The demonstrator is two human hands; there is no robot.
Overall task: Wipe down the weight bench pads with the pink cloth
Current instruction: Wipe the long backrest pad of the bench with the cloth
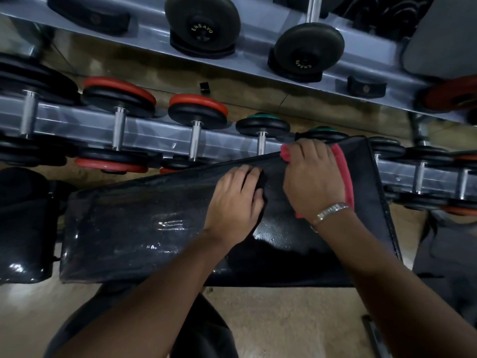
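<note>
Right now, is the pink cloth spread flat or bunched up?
Bunched: the pink cloth pokes out in folds around the right hand on the bench pad.

The black bench pad (129,228) is smooth, glossy upholstery with a wet-looking sheen at centre-left. The pink cloth (342,166) is soft, matt fabric. The dumbbell handles (195,140) are polished metal, the rack (154,133) satin grey, and the floor (284,319) dull and mottled.
</note>
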